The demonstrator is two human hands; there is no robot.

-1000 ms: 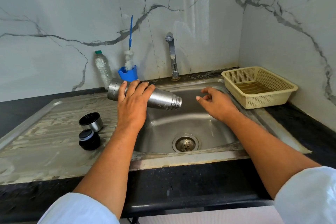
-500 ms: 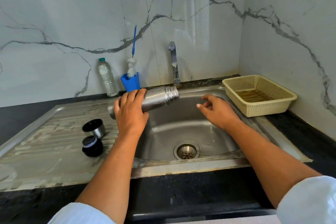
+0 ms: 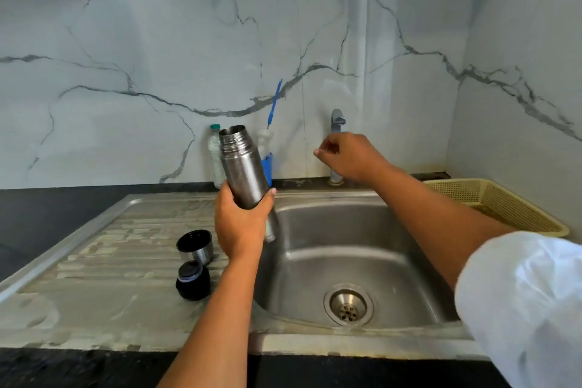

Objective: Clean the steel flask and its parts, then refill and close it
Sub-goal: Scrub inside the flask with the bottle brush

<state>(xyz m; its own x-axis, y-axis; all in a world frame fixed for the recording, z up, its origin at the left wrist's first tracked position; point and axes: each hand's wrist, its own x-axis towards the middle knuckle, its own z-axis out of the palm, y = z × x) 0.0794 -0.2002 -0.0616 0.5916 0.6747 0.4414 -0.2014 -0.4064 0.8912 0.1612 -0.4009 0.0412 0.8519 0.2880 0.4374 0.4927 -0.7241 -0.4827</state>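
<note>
Left grip [image 3: 242,224] curls round the open steel flask [image 3: 242,172] beside the sink [image 3: 346,230]; right grip [image 3: 349,156], fingers curled, before the tap [image 3: 337,118], hold unclear.

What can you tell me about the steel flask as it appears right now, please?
The steel flask is a slim cylinder of brushed metal with a ridged, threaded neck and an open mouth, with no cap on it. It is held nearly upright, mouth up, its top leaning slightly left. The left hand grips its lower half, and nothing else touches it. It hangs above the left edge of the sink basin.
</note>
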